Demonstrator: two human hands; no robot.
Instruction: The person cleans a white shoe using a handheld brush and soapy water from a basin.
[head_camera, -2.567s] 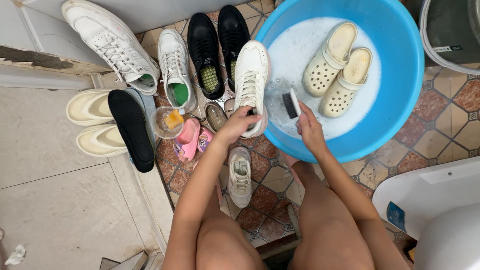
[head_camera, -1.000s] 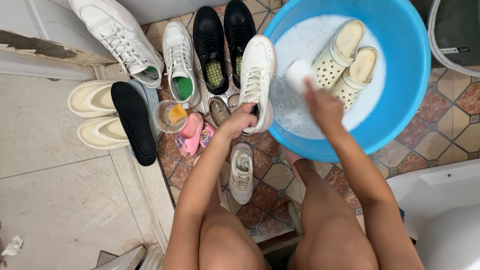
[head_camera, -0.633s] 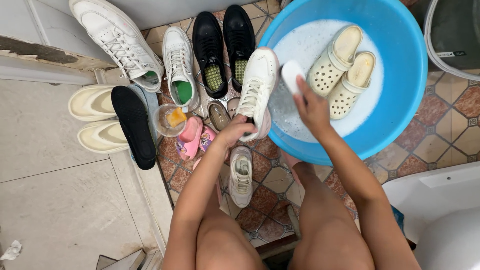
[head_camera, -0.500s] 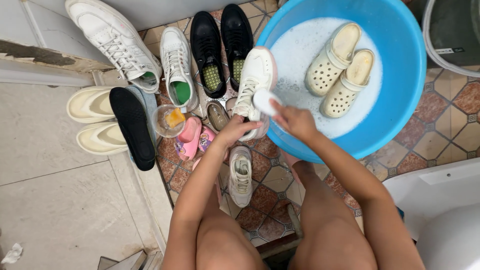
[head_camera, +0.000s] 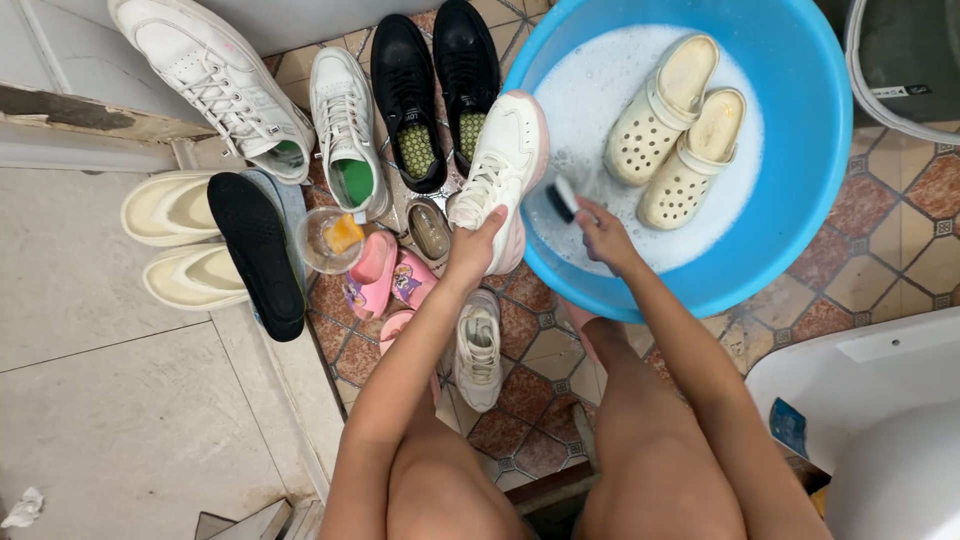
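left hand (head_camera: 470, 252) grips heel end of white shoe (head_camera: 500, 170), fingers closed on it. shoe leans on rim of blue tub (head_camera: 800, 180), toe up. right hand (head_camera: 600, 235) closed around scrub brush (head_camera: 563, 198), bristles now face shoe side, touching or very near, cannot tell. half second ago brush was up on laces; now lower, by sole edge, next to soapy water (head_camera: 600, 90). scrubbing goes on, shoe not done. two cream clogs (head_camera: 678, 130) float in tub. black shoes (head_camera: 435, 80), pink sandals (head_camera: 385, 280) sit on floor near.
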